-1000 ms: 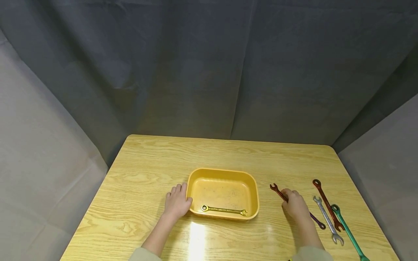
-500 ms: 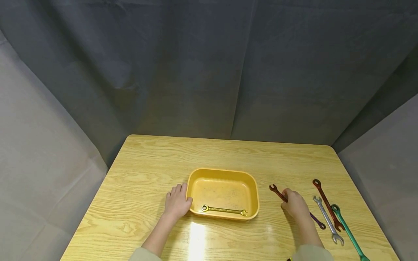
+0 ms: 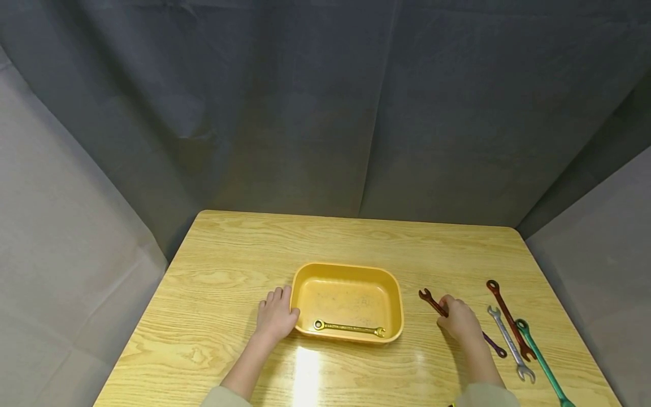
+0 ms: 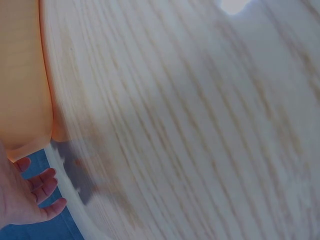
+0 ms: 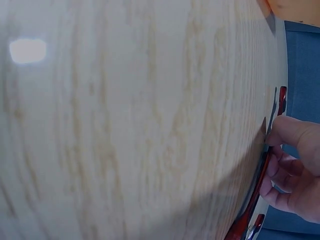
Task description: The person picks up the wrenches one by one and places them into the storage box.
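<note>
My left hand [image 3: 276, 318] grips the left side of a yellow plastic tub [image 3: 348, 267], its thumb over the rim and its fingers outside. Inside the tub lies a gold-coloured wrench [image 3: 351, 328], near the front wall. To the right of the tub, my right hand [image 3: 461, 323] pinches a dark red wrench [image 3: 433, 302], whose open end points away to the left. A purple ring end [image 3: 500, 351] shows on the other side of this hand; I cannot tell if it belongs to the same wrench. In the right wrist view, the fingers [image 5: 281, 172] lie along the red shank.
On the right of the wooden table [image 3: 229, 243] lie a red wrench [image 3: 503, 308], a silver wrench [image 3: 510, 343] and a green wrench [image 3: 541, 359], close together. A small yellow item [image 3: 452, 405] peeks out by the right sleeve. Grey cloth [image 3: 305, 113] hangs behind the table and at both sides.
The dark red wrench's open end has shifted very slightly left and toward me. The right hand stays nearly in place; the left hand and tub have not moved.
</note>
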A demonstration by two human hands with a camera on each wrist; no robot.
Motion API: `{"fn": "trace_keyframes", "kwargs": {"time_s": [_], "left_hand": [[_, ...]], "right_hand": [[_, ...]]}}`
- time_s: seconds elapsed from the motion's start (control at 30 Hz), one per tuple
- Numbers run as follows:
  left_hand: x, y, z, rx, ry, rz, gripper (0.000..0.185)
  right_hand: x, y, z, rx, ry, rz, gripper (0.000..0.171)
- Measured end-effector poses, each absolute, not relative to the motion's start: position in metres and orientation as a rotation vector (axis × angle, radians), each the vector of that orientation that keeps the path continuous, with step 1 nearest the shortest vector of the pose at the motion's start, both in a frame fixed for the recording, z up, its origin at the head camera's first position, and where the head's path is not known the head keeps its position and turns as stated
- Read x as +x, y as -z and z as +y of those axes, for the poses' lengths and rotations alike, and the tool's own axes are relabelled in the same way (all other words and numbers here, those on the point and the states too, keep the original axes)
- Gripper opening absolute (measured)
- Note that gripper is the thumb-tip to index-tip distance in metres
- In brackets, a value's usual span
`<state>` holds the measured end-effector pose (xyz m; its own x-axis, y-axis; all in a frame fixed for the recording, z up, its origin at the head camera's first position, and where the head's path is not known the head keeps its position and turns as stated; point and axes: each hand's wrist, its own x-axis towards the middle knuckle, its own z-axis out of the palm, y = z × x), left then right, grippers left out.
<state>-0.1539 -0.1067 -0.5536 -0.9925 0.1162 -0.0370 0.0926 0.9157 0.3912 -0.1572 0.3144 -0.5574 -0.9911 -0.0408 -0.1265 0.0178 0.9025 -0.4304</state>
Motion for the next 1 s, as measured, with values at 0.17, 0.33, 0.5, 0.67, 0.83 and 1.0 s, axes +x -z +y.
{"fn": "trace_keyframes", "kwargs": {"time_s": [0.17, 0.33, 0.5, 0.67, 0.83, 1.0], "left_hand": [[-0.154, 0.554, -0.107, 0.172, -0.609, 3.019, 0.045], [-0.154, 0.553, -0.106, 0.176, -0.605, 3.031, 0.042], [-0.155, 0.554, -0.106, 0.171, -0.589, 3.033, 0.042], [-0.155, 0.553, -0.107, 0.172, -0.585, 3.032, 0.043], [-0.154, 0.552, -0.106, 0.174, -0.59, 3.028, 0.045], [-0.154, 0.552, -0.106, 0.169, -0.598, 3.021, 0.046]], "right_hand": [[-0.156, 0.558, 0.315, -0.012, 0.674, 2.933, 0.031], [-0.156, 0.557, 0.315, -0.012, 0.703, 2.927, 0.033], [-0.155, 0.556, 0.316, -0.006, 0.718, 2.923, 0.036], [-0.154, 0.549, 0.313, 0.002, 0.76, 2.912, 0.042], [-0.153, 0.544, 0.307, -0.012, 0.809, 2.927, 0.038], [-0.156, 0.537, 0.301, -0.048, 0.847, 2.958, 0.035]]}}
